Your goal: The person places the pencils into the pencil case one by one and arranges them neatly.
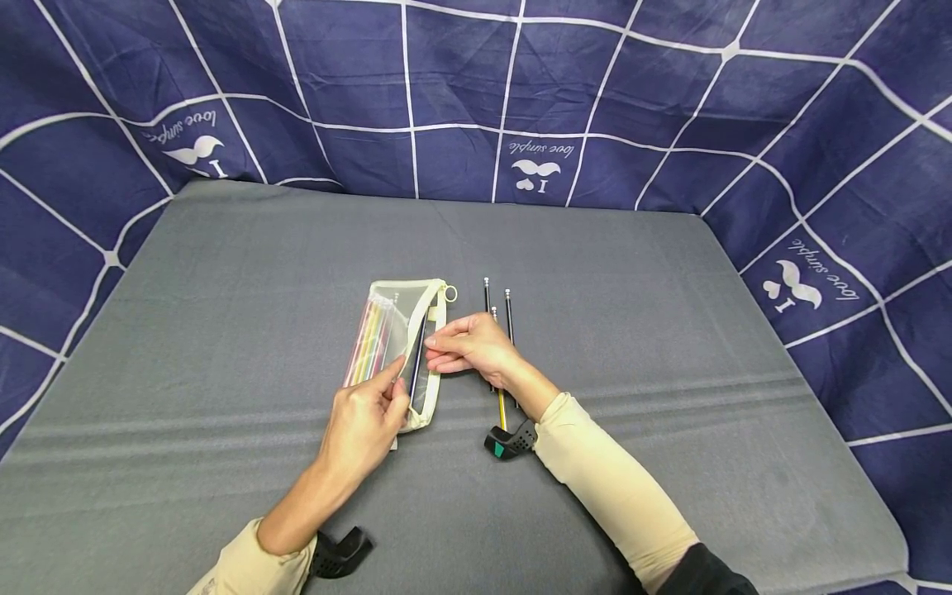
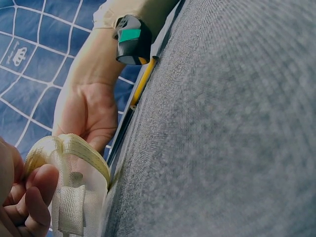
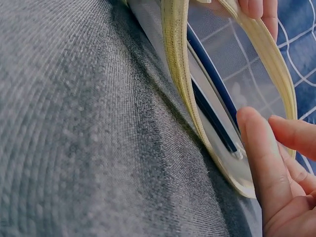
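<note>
Left hand: the left hand [image 1: 366, 417] is almost closed; its thumb and fingers pinch the upper zip edge [image 3: 279, 66] of the pouch, with the index finger lying along it.
Right hand: the right hand [image 1: 479, 347] is half relaxed at the mouth of the pouch; between the tips of its thumb and index finger there is a narrow gap, and I see no object in it.
Pouch: the pale yellow pouch [image 1: 432, 392] lies on the grey worktop [image 1: 669, 330], a little left of its middle and well apart from the far edge; its long zip side is open and faces toward the right edge.
Inside, open side: two dark blue sticks [image 3: 215, 79] lie side by side, lengthwise, near the right hand's fingertips.
Inside, left side: a bundle of coloured sticks [image 1: 372, 339], among them red and yellow, shows through the clear wall.
Zip ring: a small ring [image 1: 450, 293] is at the pouch corner nearest to the far edge.
Loose pencils: three pencils [image 1: 509, 307] lie on the worktop just right of the pouch, partly hidden under the right hand; one has a yellow body.
</note>
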A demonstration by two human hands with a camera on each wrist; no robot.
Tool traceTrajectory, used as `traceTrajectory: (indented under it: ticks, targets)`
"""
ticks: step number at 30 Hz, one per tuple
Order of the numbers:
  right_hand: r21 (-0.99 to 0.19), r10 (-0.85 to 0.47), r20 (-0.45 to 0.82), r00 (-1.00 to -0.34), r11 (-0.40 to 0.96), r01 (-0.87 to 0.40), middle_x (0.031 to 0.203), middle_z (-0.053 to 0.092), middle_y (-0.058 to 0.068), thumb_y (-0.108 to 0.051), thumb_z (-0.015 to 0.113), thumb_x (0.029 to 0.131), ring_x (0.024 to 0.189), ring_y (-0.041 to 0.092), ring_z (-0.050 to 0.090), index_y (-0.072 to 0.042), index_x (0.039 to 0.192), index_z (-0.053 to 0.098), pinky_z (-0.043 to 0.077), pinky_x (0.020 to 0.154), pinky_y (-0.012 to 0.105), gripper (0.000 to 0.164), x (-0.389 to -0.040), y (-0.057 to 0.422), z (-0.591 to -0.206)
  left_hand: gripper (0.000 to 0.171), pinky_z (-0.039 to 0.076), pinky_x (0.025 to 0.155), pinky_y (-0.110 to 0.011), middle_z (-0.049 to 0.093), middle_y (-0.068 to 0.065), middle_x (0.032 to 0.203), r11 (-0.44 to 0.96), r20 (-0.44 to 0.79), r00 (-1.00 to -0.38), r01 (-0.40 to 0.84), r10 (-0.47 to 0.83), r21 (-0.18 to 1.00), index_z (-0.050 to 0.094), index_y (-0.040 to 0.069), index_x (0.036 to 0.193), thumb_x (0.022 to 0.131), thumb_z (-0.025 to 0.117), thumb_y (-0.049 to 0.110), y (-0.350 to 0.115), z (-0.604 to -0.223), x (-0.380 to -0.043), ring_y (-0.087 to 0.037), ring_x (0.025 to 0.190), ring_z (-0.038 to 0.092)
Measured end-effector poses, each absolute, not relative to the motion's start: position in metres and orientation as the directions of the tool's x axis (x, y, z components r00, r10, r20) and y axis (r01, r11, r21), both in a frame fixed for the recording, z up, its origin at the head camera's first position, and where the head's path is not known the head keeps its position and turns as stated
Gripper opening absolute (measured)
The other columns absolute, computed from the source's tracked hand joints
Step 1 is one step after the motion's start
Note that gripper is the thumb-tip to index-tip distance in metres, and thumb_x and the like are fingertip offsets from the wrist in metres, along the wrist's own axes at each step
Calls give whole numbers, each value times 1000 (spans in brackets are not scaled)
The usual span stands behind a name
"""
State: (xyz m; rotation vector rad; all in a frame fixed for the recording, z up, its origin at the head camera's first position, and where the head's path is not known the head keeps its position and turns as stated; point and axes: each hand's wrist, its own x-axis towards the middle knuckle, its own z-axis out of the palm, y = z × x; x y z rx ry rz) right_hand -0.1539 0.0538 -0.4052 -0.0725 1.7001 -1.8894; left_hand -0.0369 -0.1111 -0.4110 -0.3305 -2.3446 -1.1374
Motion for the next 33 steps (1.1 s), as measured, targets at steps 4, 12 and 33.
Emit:
traceTrajectory:
  ticks: [4, 12, 33]
  targets:
    - [-925, -447, -340, -827, 2, 379, 71, 68, 13, 5, 64, 91, 63, 20, 71, 18, 106, 63, 59, 66, 31, 19, -154, 54, -404, 34, 43, 41, -16, 66, -1, 64, 617, 542, -840, 425, -3, 663, 67, -12, 116, 83, 61, -9, -111, -411, -37, -2, 46, 58]
    - [-928, -439, -336, -833, 3, 373, 73, 69, 14, 4, 65, 91, 64, 20, 71, 17, 107, 63, 59, 66, 30, 21, -153, 56, -402, 34, 43, 41, -15, 65, 0, 63, 618, 551, -834, 425, -17, 662, 68, -11, 115, 82, 60, -9, -112, -410, -36, -2, 46, 57]
    - [-951, -388, -261, -884, -55, 305, 72, 70, 13, 4, 64, 91, 62, 17, 71, 22, 111, 60, 59, 63, 29, 27, -160, 77, -400, 33, 45, 41, -16, 64, -1, 60, 612, 589, -807, 440, -51, 656, 69, -10, 113, 80, 61, -10, -113, -408, -37, -2, 44, 57]
